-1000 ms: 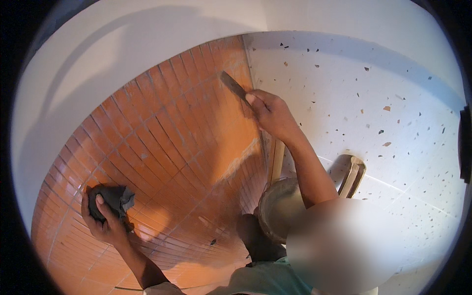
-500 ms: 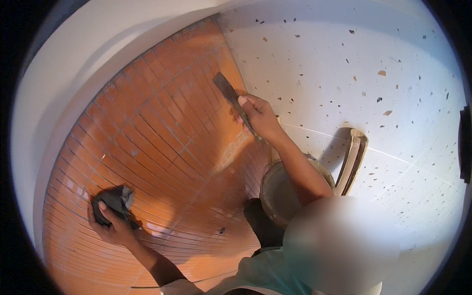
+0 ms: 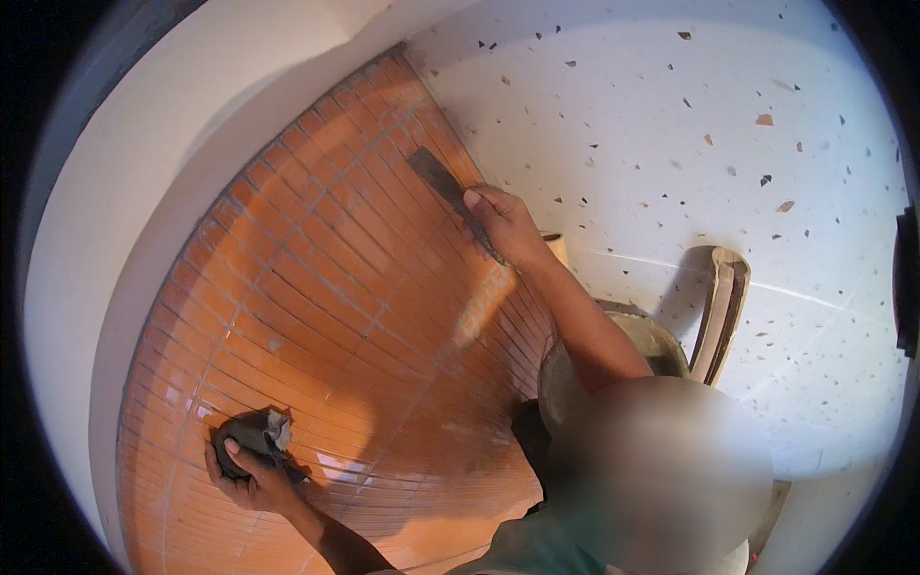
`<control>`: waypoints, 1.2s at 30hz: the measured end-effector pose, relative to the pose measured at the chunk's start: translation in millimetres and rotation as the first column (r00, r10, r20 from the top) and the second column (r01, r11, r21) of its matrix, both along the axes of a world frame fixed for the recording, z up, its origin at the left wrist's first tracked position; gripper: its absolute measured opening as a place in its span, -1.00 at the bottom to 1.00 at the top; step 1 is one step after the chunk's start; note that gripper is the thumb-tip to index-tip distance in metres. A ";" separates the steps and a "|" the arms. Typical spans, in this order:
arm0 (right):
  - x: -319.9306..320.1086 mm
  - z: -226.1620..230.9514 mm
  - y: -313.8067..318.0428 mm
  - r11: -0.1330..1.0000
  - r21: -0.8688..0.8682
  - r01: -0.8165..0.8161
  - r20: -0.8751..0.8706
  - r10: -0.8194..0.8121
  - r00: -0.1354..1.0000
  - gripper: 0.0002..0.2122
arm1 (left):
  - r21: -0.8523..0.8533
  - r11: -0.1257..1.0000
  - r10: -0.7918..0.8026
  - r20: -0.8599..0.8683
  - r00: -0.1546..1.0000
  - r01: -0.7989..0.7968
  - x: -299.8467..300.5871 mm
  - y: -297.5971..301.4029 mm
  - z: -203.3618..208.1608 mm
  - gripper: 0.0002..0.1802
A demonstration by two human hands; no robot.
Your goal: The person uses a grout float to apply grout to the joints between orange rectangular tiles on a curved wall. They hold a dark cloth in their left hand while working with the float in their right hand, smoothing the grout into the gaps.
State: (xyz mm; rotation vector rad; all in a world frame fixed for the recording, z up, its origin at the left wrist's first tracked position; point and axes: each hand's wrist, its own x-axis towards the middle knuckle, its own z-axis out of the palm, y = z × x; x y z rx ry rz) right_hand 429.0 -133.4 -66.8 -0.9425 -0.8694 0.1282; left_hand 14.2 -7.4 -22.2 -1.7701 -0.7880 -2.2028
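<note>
Right grip (image 3: pixel 506 226): clamped on scraper (image 3: pixel 438 178), nearer bucket (image 3: pixel 547 383)
Scraper: lengthwise away from bucket
Left grip (image 3: pixel 251 485): clamped on wad (image 3: pixel 255 432)

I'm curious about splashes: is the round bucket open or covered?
Open: the bucket shows its inner wall, with no lid visible across the rim. The right forearm hides part of it, so I cannot tell how full.
</note>
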 end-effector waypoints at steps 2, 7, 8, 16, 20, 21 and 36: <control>3.2 16.8 1.2 1.000 0.013 0.018 0.056 -0.018 0.998 -0.67 | -0.003 1.000 0.024 0.024 0.999 -0.024 3.1 1.2 0.1 -0.55; -1.1 -5.6 0.2 0.999 -0.043 0.008 0.008 -0.008 1.000 -0.68 | 0.022 0.997 0.080 -0.007 0.997 -0.080 -2.9 6.5 -1.9 -0.54; 2.3 -12.0 3.5 0.999 -0.027 0.021 0.015 -0.020 1.000 -0.68 | 0.011 0.999 0.044 0.005 0.999 -0.045 -4.0 5.6 0.4 -0.54; -10.5 -9.2 15.2 0.998 0.044 -0.046 -0.119 0.051 0.992 -0.70 | -0.055 0.997 -0.057 0.070 0.996 0.061 -2.7 11.3 -7.5 -0.53; -11.9 35.2 24.0 0.998 0.060 0.020 -0.021 -0.019 1.000 -0.67 | -0.035 0.999 -0.038 0.013 0.999 0.039 -7.3 9.2 -7.0 -0.53; -11.7 39.0 28.5 0.996 0.088 0.026 0.033 -0.029 0.999 -0.66 | -0.061 0.993 -0.098 0.065 0.993 0.102 0.9 5.2 -5.1 -0.53; -42.3 24.3 -23.0 0.992 -0.016 0.128 0.087 -0.126 0.988 -0.63 | -0.040 0.998 -0.045 -0.004 0.999 0.045 -12.6 14.7 -11.0 -0.53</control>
